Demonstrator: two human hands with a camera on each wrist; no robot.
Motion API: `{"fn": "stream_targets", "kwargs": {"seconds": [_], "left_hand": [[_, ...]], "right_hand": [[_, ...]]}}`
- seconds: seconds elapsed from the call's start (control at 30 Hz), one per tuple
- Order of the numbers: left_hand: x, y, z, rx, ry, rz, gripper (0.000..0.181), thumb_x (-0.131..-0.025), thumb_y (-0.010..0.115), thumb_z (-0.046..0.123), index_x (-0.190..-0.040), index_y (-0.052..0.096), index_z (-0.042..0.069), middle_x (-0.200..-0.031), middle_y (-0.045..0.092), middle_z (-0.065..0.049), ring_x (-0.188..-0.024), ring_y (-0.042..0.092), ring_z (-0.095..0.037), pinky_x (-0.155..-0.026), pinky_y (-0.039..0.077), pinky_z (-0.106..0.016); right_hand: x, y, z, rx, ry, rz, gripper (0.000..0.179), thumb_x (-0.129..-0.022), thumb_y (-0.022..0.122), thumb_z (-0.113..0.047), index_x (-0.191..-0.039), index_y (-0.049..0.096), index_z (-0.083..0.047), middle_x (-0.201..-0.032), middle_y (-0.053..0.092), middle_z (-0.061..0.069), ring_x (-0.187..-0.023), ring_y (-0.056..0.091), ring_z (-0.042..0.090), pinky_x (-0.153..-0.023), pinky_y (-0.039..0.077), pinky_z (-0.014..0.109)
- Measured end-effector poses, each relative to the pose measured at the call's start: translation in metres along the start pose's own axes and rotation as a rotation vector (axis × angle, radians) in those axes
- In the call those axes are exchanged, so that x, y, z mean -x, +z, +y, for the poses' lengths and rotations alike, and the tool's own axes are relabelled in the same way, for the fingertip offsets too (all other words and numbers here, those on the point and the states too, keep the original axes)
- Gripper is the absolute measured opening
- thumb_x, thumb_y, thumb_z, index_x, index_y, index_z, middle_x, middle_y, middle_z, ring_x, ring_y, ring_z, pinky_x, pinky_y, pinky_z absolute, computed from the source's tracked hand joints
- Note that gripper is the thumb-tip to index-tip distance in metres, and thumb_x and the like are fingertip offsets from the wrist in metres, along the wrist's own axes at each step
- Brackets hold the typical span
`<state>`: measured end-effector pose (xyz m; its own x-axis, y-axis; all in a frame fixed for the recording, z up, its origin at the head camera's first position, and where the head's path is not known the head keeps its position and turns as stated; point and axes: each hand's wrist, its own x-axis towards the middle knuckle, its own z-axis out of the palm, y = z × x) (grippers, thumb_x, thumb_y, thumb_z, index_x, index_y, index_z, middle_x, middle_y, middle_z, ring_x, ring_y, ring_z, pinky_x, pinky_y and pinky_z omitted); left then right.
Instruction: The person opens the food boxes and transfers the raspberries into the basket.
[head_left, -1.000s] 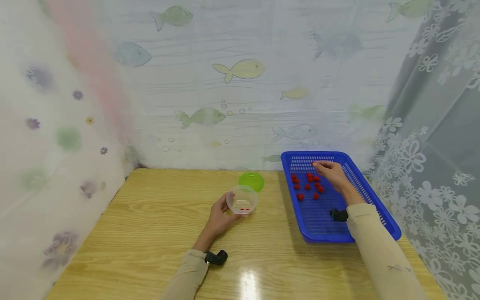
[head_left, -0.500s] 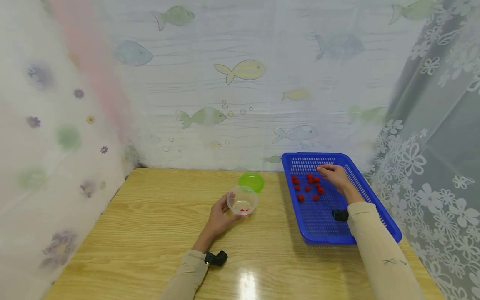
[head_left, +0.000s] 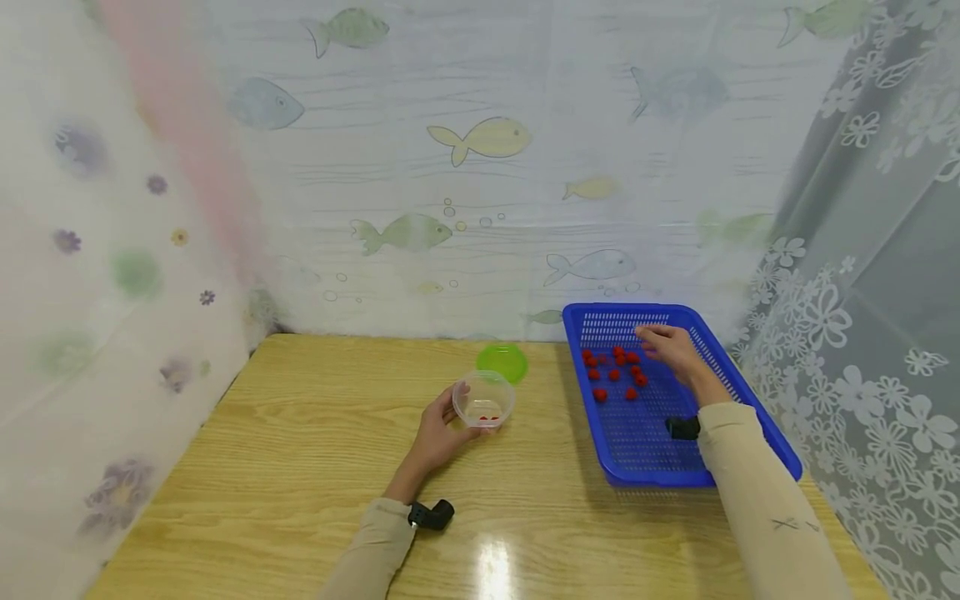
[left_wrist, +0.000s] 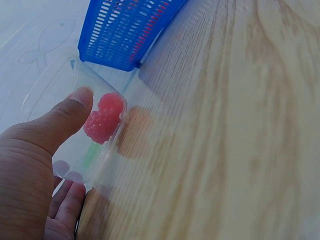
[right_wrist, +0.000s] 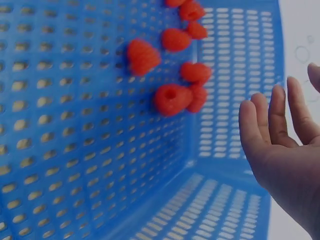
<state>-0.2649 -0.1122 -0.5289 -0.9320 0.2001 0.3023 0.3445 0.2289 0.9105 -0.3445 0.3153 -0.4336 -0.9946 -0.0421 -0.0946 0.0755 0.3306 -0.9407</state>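
My left hand (head_left: 442,433) grips a clear plastic tub (head_left: 483,400) round its side on the table. In the left wrist view, the thumb lies along the tub's wall, and red raspberries (left_wrist: 105,118) show through the plastic at its bottom. Over the far part of a blue plastic basket (head_left: 615,477), my right hand (head_left: 671,350) is raised with nothing visible in its fingers. The right wrist view shows those fingers loosely bent, with the thumb tip apart from them. Several raspberries (right_wrist: 143,57) lie on the basket's floor, mostly towards its far left.
A green round lid (head_left: 502,363) lies behind the tub on the wooden table (head_left: 300,467). A fish-patterned curtain (head_left: 390,167) hangs along the table's back edge. At the right, a sheer flowered curtain (head_left: 870,400) hangs close to the basket.
The raspberry pinched in my right hand has been let go, and a small one now shows among those at the basket's left. That hand has shifted slightly right. My left hand stays put.
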Motion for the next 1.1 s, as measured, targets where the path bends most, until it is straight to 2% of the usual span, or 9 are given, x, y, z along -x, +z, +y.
{"fn": "stream_targets", "kwargs": {"seconds": [0.13,0.3,0.37,0.47,0.53,0.63,0.8,0.9,1.1], "left_hand": [[0.000,-0.001,0.000,0.009,-0.004,-0.009,0.087,-0.079,0.088,0.004,-0.153,0.042,-0.001,-0.149,0.051,-0.023,-0.136,0.052,-0.038,-0.111,0.046,-0.047],[0.000,-0.002,0.001,-0.007,0.013,-0.003,0.085,-0.078,0.086,-0.001,-0.151,0.042,-0.005,-0.147,0.051,-0.027,-0.135,0.052,-0.041,-0.110,0.047,-0.048],[-0.001,-0.002,0.002,-0.012,0.007,0.004,0.086,-0.078,0.086,-0.004,-0.151,0.042,-0.006,-0.147,0.051,-0.028,-0.135,0.052,-0.042,-0.111,0.046,-0.048],[-0.002,0.000,0.004,-0.010,-0.007,0.011,0.086,-0.077,0.084,-0.007,-0.151,0.040,-0.008,-0.148,0.049,-0.030,-0.136,0.050,-0.044,-0.111,0.045,-0.051],[-0.002,0.001,0.004,-0.003,-0.014,0.011,0.086,-0.077,0.084,-0.008,-0.151,0.039,-0.010,-0.148,0.047,-0.032,-0.136,0.049,-0.046,-0.112,0.043,-0.053],[-0.002,0.001,0.004,0.000,-0.013,0.003,0.086,-0.078,0.083,-0.008,-0.151,0.038,-0.011,-0.148,0.047,-0.033,-0.136,0.048,-0.047,-0.111,0.043,-0.054],[-0.002,0.000,0.001,-0.004,-0.007,-0.012,0.085,-0.079,0.085,-0.003,-0.152,0.041,-0.004,-0.148,0.050,-0.026,-0.136,0.052,-0.040,-0.110,0.047,-0.046],[-0.002,-0.001,-0.001,0.003,-0.007,-0.014,0.085,-0.079,0.086,0.001,-0.152,0.042,-0.001,-0.148,0.051,-0.024,-0.135,0.053,-0.038,-0.110,0.048,-0.044],[-0.001,-0.001,0.003,0.029,-0.020,-0.007,0.086,-0.078,0.087,0.001,-0.152,0.043,0.000,-0.148,0.052,-0.023,-0.135,0.053,-0.037,-0.110,0.048,-0.044]], "right_hand": [[0.002,0.003,-0.016,-0.041,-0.022,-0.024,0.067,-0.109,0.046,-0.038,-0.154,0.033,0.010,-0.159,0.032,0.030,-0.144,0.036,0.046,-0.119,0.036,0.052],[0.017,0.018,-0.055,-0.073,-0.118,-0.076,0.063,-0.110,0.043,-0.039,-0.154,0.037,0.006,-0.158,0.036,0.028,-0.143,0.041,0.039,-0.120,0.036,0.048],[0.028,0.028,-0.073,-0.079,-0.175,-0.084,0.061,-0.110,0.043,-0.038,-0.152,0.041,0.006,-0.152,0.044,0.025,-0.135,0.050,0.030,-0.119,0.039,0.045],[0.045,0.046,-0.097,-0.107,-0.262,-0.093,0.056,-0.110,0.046,-0.034,-0.147,0.046,0.008,-0.138,0.056,0.010,-0.121,0.057,0.012,-0.114,0.046,0.035],[0.055,0.059,-0.108,-0.132,-0.305,-0.105,0.052,-0.110,0.047,-0.030,-0.143,0.049,0.009,-0.129,0.059,0.000,-0.115,0.059,0.006,-0.108,0.050,0.028],[0.069,0.077,-0.118,-0.122,-0.339,-0.121,0.046,-0.109,0.049,-0.027,-0.139,0.054,0.008,-0.125,0.061,-0.002,-0.115,0.060,0.009,-0.104,0.051,0.024],[0.082,0.108,-0.125,-0.041,-0.384,-0.110,0.036,-0.108,0.052,-0.023,-0.132,0.062,0.002,-0.132,0.061,0.014,-0.119,0.056,0.022,-0.107,0.048,0.039],[0.086,0.128,-0.122,-0.009,-0.417,-0.083,0.031,-0.107,0.055,-0.018,-0.128,0.065,0.001,-0.132,0.060,0.019,-0.120,0.056,0.031,-0.107,0.048,0.049],[0.092,0.174,-0.101,0.111,-0.463,0.024,0.020,-0.099,0.065,-0.011,-0.115,0.071,0.000,-0.130,0.056,0.020,-0.123,0.052,0.037,-0.104,0.048,0.059]]}}
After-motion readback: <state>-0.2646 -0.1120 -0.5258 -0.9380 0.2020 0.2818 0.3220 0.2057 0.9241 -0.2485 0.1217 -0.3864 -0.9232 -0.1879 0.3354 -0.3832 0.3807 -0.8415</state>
